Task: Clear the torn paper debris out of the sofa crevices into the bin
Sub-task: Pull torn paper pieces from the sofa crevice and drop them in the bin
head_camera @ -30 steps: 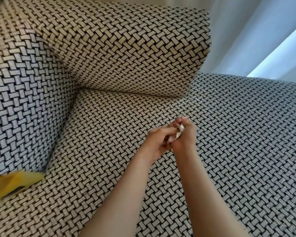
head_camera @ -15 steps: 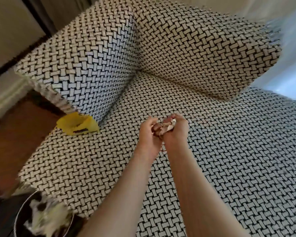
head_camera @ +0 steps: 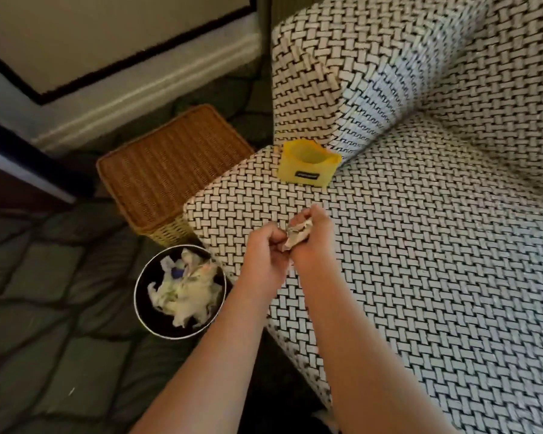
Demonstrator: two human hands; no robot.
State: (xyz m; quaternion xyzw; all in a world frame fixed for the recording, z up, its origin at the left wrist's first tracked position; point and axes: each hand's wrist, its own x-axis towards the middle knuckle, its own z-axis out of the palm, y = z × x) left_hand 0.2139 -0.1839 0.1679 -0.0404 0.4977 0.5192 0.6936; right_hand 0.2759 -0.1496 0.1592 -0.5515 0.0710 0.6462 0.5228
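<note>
My right hand (head_camera: 311, 245) is clenched around the wad (head_camera: 299, 234) of torn paper, with the crumpled top poking out between thumb and fingers. My left hand (head_camera: 264, 250) sits tight against it, fingers curled, the tips pinching the wad's left edge. Both hands grip the same lump as they did half a second ago and a second ago, pressed together in much the same way.

What has changed is where they are. Earlier they hung over the middle of the seat (head_camera: 420, 277), close to the crevice under the back cushion. Now they hover over the seat's front left corner, near its edge, with the wad still above the sofa and not over the bin (head_camera: 136, 297).

My view has swung left and down too. Half a second ago the bin was only a sliver in the bottom left corner. Now its whole round mouth shows, standing on the dark carpet (head_camera: 44, 324) just beside the sofa corner, below and left of my left hand. Crumpled scraps (head_camera: 185, 289) already lie inside it.

A basket (head_camera: 170, 164) has come into sight behind the bin, against the sofa's side. The yellow pouch (head_camera: 308, 166) stands open on the seat at the foot of the armrest (head_camera: 326, 73), beyond my hands.
</note>
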